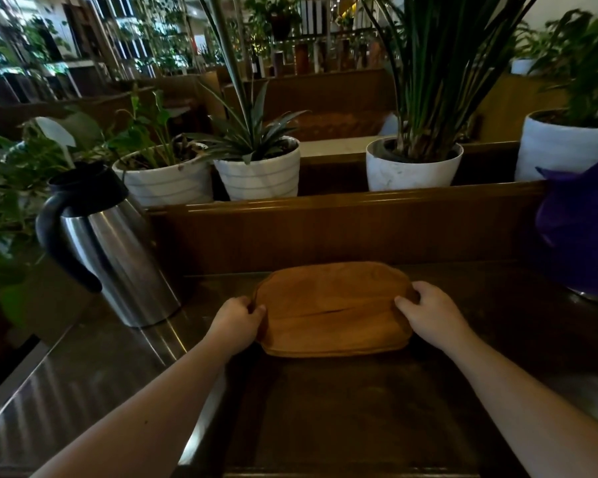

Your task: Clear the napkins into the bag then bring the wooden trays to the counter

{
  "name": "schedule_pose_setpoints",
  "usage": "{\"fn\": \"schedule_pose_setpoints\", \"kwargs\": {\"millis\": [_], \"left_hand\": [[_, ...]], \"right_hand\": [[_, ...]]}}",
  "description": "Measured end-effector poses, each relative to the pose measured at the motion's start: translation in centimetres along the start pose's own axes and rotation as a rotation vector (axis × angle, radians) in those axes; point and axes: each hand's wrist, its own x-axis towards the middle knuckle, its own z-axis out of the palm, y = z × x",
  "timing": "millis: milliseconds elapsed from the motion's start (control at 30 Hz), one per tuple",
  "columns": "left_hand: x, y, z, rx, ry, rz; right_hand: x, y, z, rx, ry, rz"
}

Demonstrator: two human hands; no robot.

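Observation:
A rounded wooden tray [332, 308] lies flat on the dark counter [342, 408], close to its raised wooden back wall. It looks like a stack of two trays, since a second rim shows along the near edge. My left hand [237, 322] grips the tray's left end with fingers curled over the rim. My right hand [428, 312] grips the right end the same way. No napkins are in view. A purple bag [580, 232] stands at the right edge, partly cut off.
A steel thermal jug [118, 257] with a black handle stands at the left on the counter. Several potted plants in white pots [259, 170] line the ledge behind the wooden wall [342, 229]. A metal rim [591, 294] shows under the purple bag.

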Motion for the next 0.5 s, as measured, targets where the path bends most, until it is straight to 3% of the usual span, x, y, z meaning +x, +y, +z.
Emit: {"fn": "schedule_pose_setpoints", "kwargs": {"millis": [300,500], "left_hand": [[-0.44,-0.17,0.2,0.008,-0.006,0.009],[-0.47,0.49,0.42,0.213,0.025,0.009]], "right_hand": [[0.02,0.28,-0.08,-0.097,-0.001,-0.071],[-0.18,0.58,-0.81,-0.383,-0.025,-0.071]]}}
